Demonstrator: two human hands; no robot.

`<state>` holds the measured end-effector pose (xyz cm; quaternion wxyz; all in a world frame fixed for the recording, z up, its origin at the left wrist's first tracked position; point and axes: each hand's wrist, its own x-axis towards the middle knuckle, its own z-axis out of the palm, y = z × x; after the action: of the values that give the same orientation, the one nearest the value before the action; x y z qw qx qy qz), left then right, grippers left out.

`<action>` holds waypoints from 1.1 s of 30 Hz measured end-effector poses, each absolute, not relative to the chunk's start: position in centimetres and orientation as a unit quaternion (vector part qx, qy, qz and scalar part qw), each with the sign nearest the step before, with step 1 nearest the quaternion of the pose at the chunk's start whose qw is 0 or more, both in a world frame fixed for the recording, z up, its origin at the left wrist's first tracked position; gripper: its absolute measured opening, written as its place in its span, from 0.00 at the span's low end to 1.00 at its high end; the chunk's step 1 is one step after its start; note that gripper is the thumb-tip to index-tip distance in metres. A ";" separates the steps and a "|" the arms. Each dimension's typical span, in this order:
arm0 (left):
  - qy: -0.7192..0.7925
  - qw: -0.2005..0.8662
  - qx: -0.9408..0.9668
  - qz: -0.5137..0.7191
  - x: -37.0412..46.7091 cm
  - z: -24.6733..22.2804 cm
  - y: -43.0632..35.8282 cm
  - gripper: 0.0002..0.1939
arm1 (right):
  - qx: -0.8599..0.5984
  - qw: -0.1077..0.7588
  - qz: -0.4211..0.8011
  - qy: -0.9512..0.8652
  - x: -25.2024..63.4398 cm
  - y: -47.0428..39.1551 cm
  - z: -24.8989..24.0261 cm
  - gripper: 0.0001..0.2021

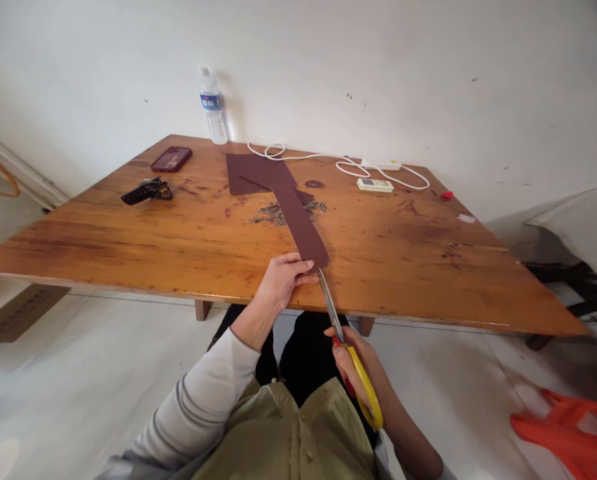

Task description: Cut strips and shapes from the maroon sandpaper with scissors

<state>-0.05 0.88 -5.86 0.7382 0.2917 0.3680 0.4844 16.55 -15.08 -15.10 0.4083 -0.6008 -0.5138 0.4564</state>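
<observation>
My left hand (284, 280) pinches the near end of a long dark maroon strip (301, 227), which looks like card or sandpaper. The strip reaches away across the table and its far end lies over more maroon sheets (248, 170). In my right hand (356, 357) is a pair of scissors (333, 310) with yellow and red handles. Their blade tips meet the strip's near edge, just right of my left fingertips. Beneath the strip's middle is a pile of thin, dark shredded bits (273, 214).
A wooden table (188, 247) stands against the wall. On it are a water bottle (212, 107), a phone (171, 159), a black strap-like object (146, 191), a white cable (308, 157) and a small white device (375, 185). A red bag (568, 427) lies at lower right.
</observation>
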 end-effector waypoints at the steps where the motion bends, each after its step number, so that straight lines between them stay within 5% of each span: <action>1: 0.366 0.738 0.289 0.487 -0.1 -5.9 0.9 0.08 | -0.605 0.406 0.465 -0.504 16.2 -15.1 -14.7 0.22; 16: 0.369 0.734 0.284 0.495 0.1 -5.6 0.7 0.09 | -0.645 0.434 0.436 -0.454 14.3 -14.7 -12.5 0.13; 33: 0.385 0.730 0.291 0.484 0.0 -5.4 0.8 0.09 | -0.655 0.366 0.421 -0.509 16.7 -14.8 -12.5 0.18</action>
<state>-0.02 0.79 -5.38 0.7303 0.2909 0.3848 0.4837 16.75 -14.84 -12.52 0.3661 -0.6555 -0.5091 0.4210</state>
